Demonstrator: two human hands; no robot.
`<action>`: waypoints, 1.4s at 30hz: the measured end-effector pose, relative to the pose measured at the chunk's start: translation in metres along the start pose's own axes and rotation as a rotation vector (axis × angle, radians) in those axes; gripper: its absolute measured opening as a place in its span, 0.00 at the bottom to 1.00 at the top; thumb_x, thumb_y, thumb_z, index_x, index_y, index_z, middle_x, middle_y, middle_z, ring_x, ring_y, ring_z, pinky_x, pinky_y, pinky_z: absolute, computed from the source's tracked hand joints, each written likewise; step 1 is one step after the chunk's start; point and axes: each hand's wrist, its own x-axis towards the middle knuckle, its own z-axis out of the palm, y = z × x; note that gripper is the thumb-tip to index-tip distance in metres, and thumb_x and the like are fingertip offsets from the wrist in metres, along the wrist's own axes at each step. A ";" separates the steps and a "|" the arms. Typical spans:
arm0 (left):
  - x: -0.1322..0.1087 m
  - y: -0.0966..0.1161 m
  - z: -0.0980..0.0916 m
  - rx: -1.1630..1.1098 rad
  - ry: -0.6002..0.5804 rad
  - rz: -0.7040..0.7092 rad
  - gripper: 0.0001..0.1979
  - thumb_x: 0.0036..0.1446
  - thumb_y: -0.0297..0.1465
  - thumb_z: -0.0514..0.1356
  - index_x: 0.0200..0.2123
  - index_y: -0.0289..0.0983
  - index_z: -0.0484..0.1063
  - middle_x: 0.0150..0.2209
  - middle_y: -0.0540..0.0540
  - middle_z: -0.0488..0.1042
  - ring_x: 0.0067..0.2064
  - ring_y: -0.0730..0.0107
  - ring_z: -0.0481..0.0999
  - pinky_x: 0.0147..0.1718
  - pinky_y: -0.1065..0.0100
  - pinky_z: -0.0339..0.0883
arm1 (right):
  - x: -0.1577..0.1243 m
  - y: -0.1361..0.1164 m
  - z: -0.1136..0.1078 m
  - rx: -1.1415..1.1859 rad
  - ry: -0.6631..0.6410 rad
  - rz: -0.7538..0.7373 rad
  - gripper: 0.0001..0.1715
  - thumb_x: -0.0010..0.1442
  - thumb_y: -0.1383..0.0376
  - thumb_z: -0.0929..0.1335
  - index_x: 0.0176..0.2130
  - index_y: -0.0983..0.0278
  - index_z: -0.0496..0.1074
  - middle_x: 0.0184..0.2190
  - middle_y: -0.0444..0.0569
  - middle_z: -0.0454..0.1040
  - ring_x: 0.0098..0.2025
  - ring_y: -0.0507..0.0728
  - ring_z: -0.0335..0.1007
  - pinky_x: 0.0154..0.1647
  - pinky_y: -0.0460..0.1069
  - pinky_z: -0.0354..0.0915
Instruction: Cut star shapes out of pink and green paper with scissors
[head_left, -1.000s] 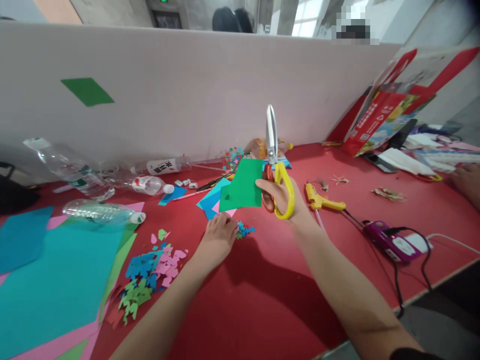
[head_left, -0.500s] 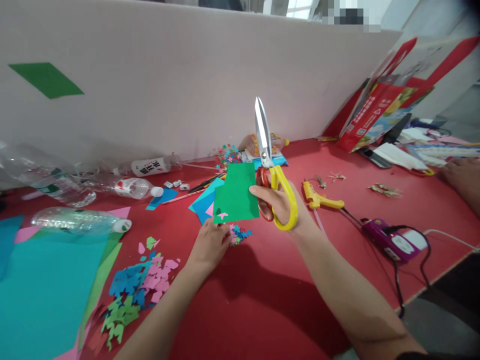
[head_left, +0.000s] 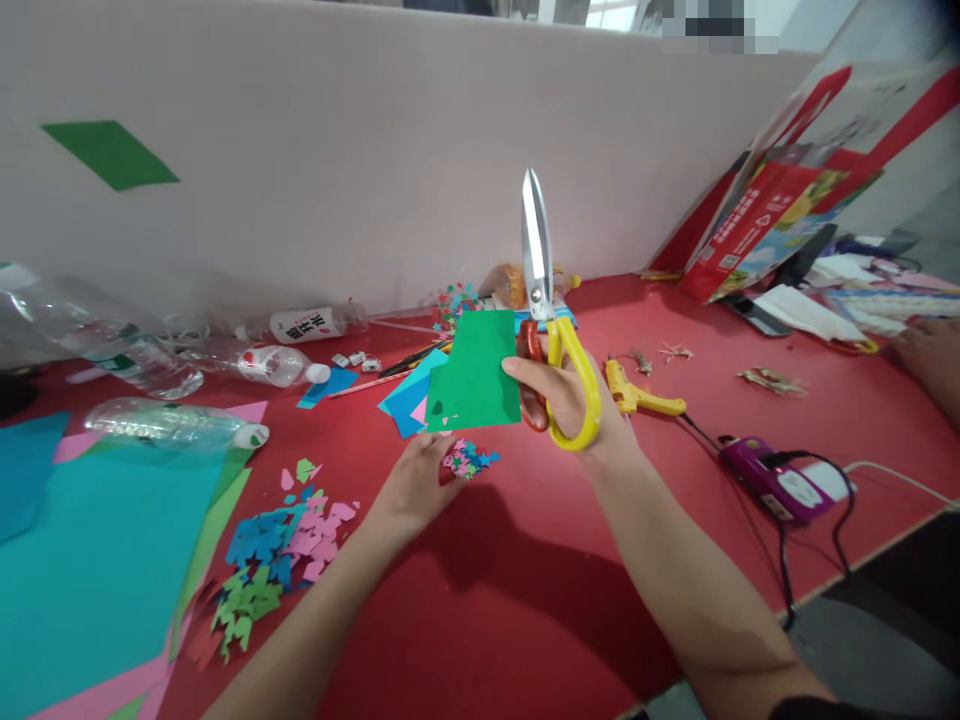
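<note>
My right hand (head_left: 571, 395) is raised above the red table (head_left: 540, 590), closed on yellow-handled scissors (head_left: 551, 330) with blades shut and pointing up. The same hand's thumb pinches a green paper piece (head_left: 476, 380) by its right edge. My left hand (head_left: 414, 485) rests low on the table just below the green piece, fingers curled together beside a small heap of coloured cut-out shapes (head_left: 469, 460); whether it holds one is unclear.
Large teal and pink sheets (head_left: 90, 570) and paper scraps (head_left: 274, 555) lie at the left, with empty plastic bottles (head_left: 172, 425) behind. A yellow glue gun (head_left: 637, 395), a purple power strip (head_left: 772, 485) with cables, and a red carton (head_left: 765, 220) are at the right. Another person's hand (head_left: 926, 360) shows far right.
My right hand has lifted the scissors and green paper slightly. My left hand drew back a little from the small coloured cut-outs, which now show more fully.
</note>
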 end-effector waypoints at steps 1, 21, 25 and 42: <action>0.000 0.004 0.003 -0.002 0.005 -0.007 0.21 0.51 0.32 0.65 0.51 0.37 0.74 0.52 0.36 0.73 0.56 0.46 0.72 0.57 0.49 0.62 | 0.000 -0.001 0.000 0.004 -0.002 -0.003 0.18 0.58 0.60 0.70 0.24 0.57 0.58 0.08 0.33 0.57 0.09 0.48 0.51 0.11 0.46 0.49; 0.014 0.034 -0.007 -0.571 0.080 -0.097 0.08 0.48 0.27 0.60 0.29 0.42 0.79 0.29 0.45 0.80 0.36 0.56 0.79 0.39 0.58 0.71 | 0.002 0.009 0.001 -0.009 -0.034 0.025 0.17 0.59 0.60 0.69 0.23 0.59 0.62 0.06 0.32 0.57 0.08 0.48 0.51 0.12 0.46 0.49; 0.022 0.044 -0.044 -0.792 0.180 -0.155 0.11 0.54 0.40 0.59 0.30 0.40 0.77 0.30 0.43 0.78 0.35 0.57 0.78 0.36 0.59 0.72 | 0.004 0.011 0.000 -0.046 -0.081 0.032 0.17 0.60 0.60 0.68 0.23 0.58 0.63 0.06 0.34 0.58 0.09 0.49 0.52 0.12 0.47 0.49; 0.003 0.062 -0.093 -1.097 -0.092 -0.211 0.07 0.53 0.31 0.63 0.36 0.37 0.76 0.23 0.50 0.77 0.22 0.70 0.77 0.21 0.72 0.69 | -0.002 0.027 0.024 -0.019 -0.125 0.104 0.15 0.59 0.55 0.69 0.28 0.61 0.65 0.08 0.32 0.59 0.09 0.47 0.51 0.11 0.42 0.51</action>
